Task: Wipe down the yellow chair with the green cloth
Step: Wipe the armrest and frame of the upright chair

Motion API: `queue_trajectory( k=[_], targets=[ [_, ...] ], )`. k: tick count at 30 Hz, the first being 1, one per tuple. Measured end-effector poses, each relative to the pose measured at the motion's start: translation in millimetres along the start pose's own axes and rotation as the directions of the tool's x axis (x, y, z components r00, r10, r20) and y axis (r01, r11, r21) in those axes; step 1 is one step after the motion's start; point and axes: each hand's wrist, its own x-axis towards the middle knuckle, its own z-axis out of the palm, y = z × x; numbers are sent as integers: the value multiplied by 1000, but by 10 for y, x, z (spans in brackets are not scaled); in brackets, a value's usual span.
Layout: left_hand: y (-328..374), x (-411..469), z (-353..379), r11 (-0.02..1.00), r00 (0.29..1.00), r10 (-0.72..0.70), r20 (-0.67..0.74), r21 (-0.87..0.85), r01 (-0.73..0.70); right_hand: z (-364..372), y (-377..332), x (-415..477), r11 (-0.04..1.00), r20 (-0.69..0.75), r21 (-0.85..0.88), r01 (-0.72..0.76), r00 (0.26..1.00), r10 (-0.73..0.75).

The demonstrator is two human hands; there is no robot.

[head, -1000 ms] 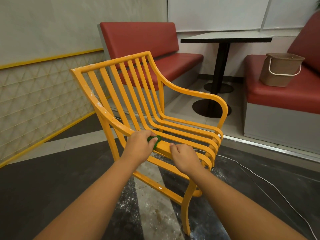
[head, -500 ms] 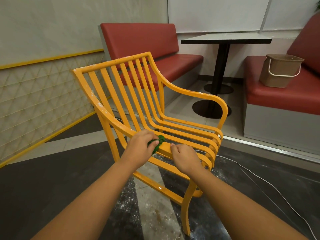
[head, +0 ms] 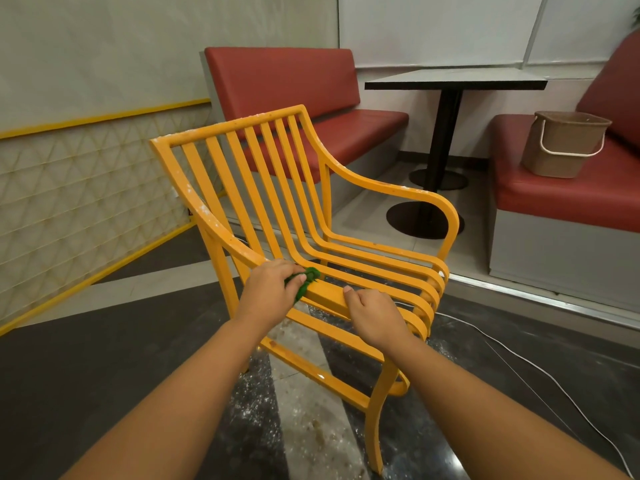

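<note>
I am in the middle of wiping the near armrest (head: 325,296) of the yellow chair (head: 381,188), which fills the centre of the frame. My left hand (head: 270,291) is bunched round the green cloth (head: 307,278) and presses it onto the armrest's top face, where the bar levels out. Only a tuft of green shows past my fingers. My right hand (head: 375,317), a little toward the lower right, is curled over the same bar, close to the cloth but not touching it. I judge it is steadying the chair. White specks (head: 199,207) lie on the armrest's rising part toward the upper left and along the top rail (head: 228,128), so most of the job seems left. Next I should draw the cloth up that dusty stretch with firm pressure, holding the chair so it does not slide on the floor (head: 104,358).
</note>
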Motion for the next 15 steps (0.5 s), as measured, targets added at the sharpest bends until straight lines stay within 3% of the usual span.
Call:
queue_trajectory(
  k=[2, 4, 7, 9, 12, 15],
  targets=[
    [-40, 30, -5, 996, 996, -76, -52, 34, 78, -7, 0, 20, 1000, 26, -10, -4, 1000, 4],
    [17, -8, 20, 997, 997, -62, -52, 40, 64, -15, -35, 66, 999, 54, -42, -14, 998, 16],
    [74, -44, 1, 1000, 997, 14, 71, -17, -13, -24, -159, 158, 992, 96, -128, 14, 995, -2],
    [38, 53, -102, 997, 995, -73, 67, -23, 74, -18, -246, 219, 987, 137, -155, 44, 990, -23],
    [-171, 223, -217, 967, 963, -255, -85, -42, 252, 24, -293, 267, 982, 183, -172, 75, 982, -43],
    [-285, 241, -183, 954, 953, -297, -60, 24, 299, 53, -276, 276, 978, 181, -188, 86, 982, -52]
  ],
)
